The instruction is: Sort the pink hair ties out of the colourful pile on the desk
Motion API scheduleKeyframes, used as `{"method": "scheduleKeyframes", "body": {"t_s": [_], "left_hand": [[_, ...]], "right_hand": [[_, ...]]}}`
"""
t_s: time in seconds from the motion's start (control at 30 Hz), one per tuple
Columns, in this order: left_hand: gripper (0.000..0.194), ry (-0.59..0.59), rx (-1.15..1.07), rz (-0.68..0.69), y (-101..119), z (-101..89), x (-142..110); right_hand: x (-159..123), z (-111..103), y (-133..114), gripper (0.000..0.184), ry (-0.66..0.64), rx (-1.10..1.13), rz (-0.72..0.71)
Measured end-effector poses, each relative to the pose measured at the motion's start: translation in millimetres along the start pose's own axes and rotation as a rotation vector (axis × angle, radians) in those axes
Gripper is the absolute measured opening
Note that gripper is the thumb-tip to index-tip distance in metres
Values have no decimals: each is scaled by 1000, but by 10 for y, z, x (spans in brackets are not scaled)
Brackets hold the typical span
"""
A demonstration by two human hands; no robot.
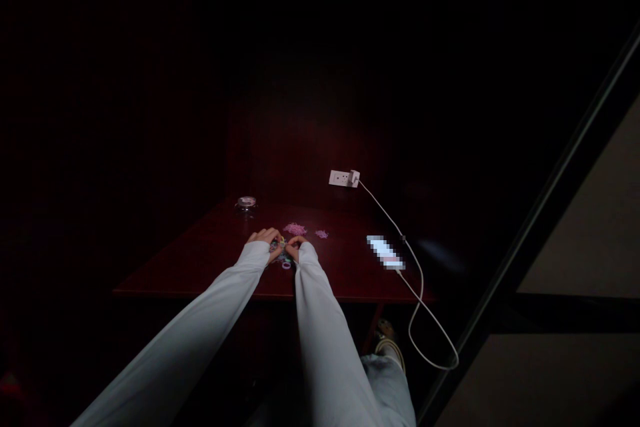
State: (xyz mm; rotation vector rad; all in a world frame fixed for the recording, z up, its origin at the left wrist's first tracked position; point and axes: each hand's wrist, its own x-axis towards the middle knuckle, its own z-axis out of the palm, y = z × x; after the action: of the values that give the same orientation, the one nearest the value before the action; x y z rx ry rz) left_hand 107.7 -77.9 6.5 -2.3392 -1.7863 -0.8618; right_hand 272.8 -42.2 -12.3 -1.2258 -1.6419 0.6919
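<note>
Both of my hands meet over a small mixed pile of coloured bands (283, 257), which look like little elastic hair ties, on a dark red table. My left hand (265, 237) comes in from the left with its fingers curled down at the pile's edge. Opposite it, my right hand (295, 246) has its thumb and fingers drawn together; what either pinches is too small and dark to make out. A pale purple ring (286, 265) lies just in front. Behind the hands are a pink heap of bands (295, 229) and a smaller pinkish-purple heap (321, 234).
A clear lidded jar (247, 203) stands at the back left. On the right lies a lit phone (385, 252), its white cable (420, 273) looping past the table edge up to a charger in the wall socket (340, 178). The surroundings are very dark.
</note>
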Motion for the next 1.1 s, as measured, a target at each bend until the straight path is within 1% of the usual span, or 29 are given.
{"method": "scheduleKeyframes", "body": {"t_s": [0.13, 0.37, 0.63, 0.77, 0.97, 1.1], "left_hand": [[9, 10, 3, -15, 16, 5, 0], [11, 3, -4, 7, -17, 10, 9], [9, 11, -4, 21, -53, 43, 12], [10, 18, -6, 25, -59, 63, 22], [8, 62, -8, 8, -70, 135, 42], [9, 55, -12, 11, -87, 140, 46]], "right_hand": [[-22, -18, -54, 20, -3, -2, 111], [-60, -35, -142, 20, 3, 29, 148], [-60, -40, -159, 21, 0, 81, 124], [-53, -31, -158, 21, -8, 125, 88], [-32, 0, -115, 17, -15, 171, 48], [-21, 8, -74, 17, -15, 181, 32]]}}
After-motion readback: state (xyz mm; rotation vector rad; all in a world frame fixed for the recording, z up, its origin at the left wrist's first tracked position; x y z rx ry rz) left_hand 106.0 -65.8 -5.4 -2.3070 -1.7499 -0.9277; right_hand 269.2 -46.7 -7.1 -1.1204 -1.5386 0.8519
